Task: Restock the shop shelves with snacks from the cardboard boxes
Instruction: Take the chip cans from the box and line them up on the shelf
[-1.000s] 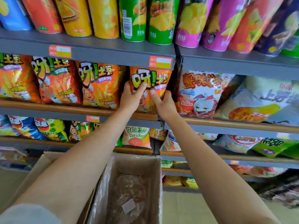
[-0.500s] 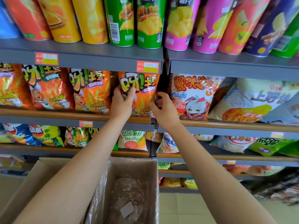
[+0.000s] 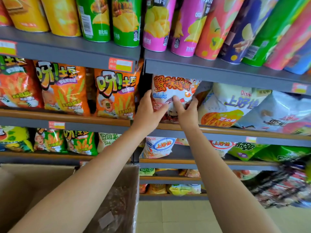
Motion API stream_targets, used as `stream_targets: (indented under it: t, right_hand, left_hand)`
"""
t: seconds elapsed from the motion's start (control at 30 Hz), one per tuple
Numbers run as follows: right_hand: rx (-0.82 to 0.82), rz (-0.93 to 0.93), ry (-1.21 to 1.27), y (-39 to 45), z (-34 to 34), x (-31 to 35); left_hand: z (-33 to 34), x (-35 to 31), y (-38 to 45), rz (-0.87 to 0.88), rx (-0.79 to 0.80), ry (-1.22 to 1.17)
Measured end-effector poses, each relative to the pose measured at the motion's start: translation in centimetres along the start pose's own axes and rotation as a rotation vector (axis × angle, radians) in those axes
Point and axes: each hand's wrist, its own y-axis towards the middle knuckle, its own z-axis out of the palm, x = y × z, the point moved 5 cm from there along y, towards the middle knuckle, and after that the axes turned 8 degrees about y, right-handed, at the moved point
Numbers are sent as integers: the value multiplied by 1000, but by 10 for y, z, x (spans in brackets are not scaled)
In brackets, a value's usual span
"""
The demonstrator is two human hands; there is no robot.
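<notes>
Both hands reach up to a white snack bag (image 3: 175, 91) standing on the middle shelf (image 3: 235, 130), just right of the orange bags (image 3: 116, 95). Left hand (image 3: 148, 110) grips its left edge, fingers curled round it; right hand (image 3: 186, 111) pinches its front lower right. Nearer, low left, sits an open cardboard box (image 3: 55, 180).

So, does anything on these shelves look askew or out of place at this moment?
Yes. On the middle shelf, right bay, the pale cheese snack bags lean and overlap instead of standing upright like the orange bags in the left bay. Both the left hand and right hand hold the white crab-flavour bag beside them.
</notes>
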Motion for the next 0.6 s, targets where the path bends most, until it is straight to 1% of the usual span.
stream_targets:
  t: [0.1,0.17,0.23,0.27,0.3,0.33,0.37,0.4,0.43,0.47,0.53,0.6]
  right_hand:
    - [96,-16,17,16,6,-7]
    - [170,20,21,24,7,-10]
    - [234,24,-26,24,-1,-8]
    - [251,-31,-71,20,-11,-4]
    - [238,-153,-113,13,-25,2]
    - [188,-333,-139,2,-44,11]
    - [105,-531,-150,-10,-67,20]
    - [-1,-706,-157,-21,-90,27]
    - [-108,-836,-183,-27,-111,30]
    - [-201,-906,-245,-28,-128,30]
    - [-329,-899,-441,-15,-149,20]
    - [-330,-837,-609,5,-156,8]
  left_hand:
    - [17,-1,23,-103,-55,-98]
    - [28,4,32,-180,-103,-81]
    - [34,10,30,-253,-179,-18]
    - [34,11,25,-257,-252,15]
    - [32,8,16,-215,-357,77]
    - [30,1,5,-129,-468,173]
    - [33,-11,-6,-18,-562,293]
    - [39,-24,-15,91,-621,424]
    - [49,-38,-21,193,-642,556]
    - [60,-54,-22,272,-628,674]
    - [84,-74,-11,342,-544,856]
    - [99,-82,5,305,-470,985]
